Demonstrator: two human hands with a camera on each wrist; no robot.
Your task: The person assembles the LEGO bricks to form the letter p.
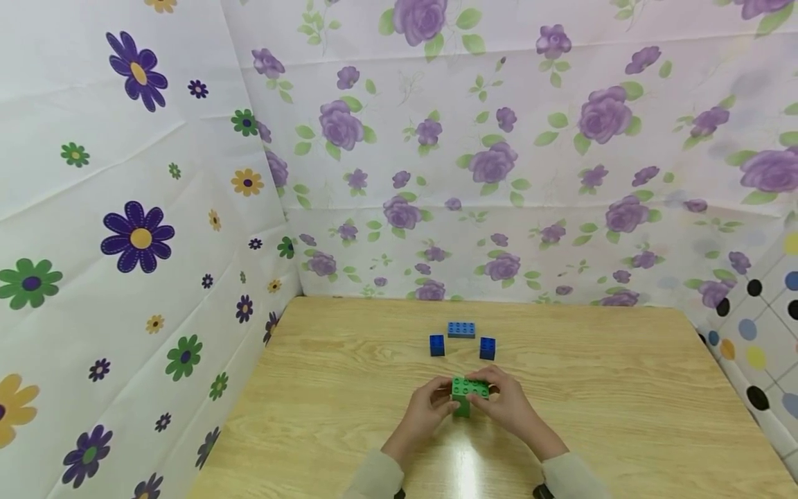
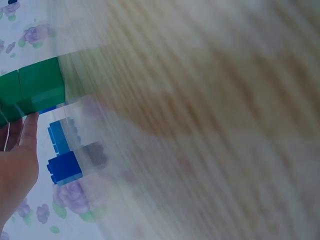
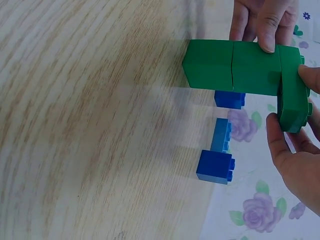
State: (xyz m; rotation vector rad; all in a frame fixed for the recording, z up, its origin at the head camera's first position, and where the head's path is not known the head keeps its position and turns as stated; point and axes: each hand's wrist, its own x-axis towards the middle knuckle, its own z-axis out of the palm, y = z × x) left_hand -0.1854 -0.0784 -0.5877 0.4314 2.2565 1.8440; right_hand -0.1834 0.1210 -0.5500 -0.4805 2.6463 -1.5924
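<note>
A green toy brick stack stands upright on the table in front of me. Two green square blocks (image 3: 207, 65) make up its column, one over the other. Across the top lies a longer green brick (image 3: 293, 110) with studs, jutting out to the right. My left hand (image 1: 424, 412) holds the column from the left, its thumb on the upper square block in the right wrist view. With thumb and fingers, my right hand (image 1: 508, 409) grips the overhanging end of the long brick. The left wrist view shows the column's green side (image 2: 42, 85) above the fingers.
Beyond the stack, a lighter blue long brick (image 1: 461, 330) lies farthest back. Two dark blue blocks sit in front of it, a left one (image 1: 437, 345) and a right one (image 1: 488, 348). Flowered cloth (image 1: 399, 173) hangs behind the wooden table (image 1: 337, 388) and along its left.
</note>
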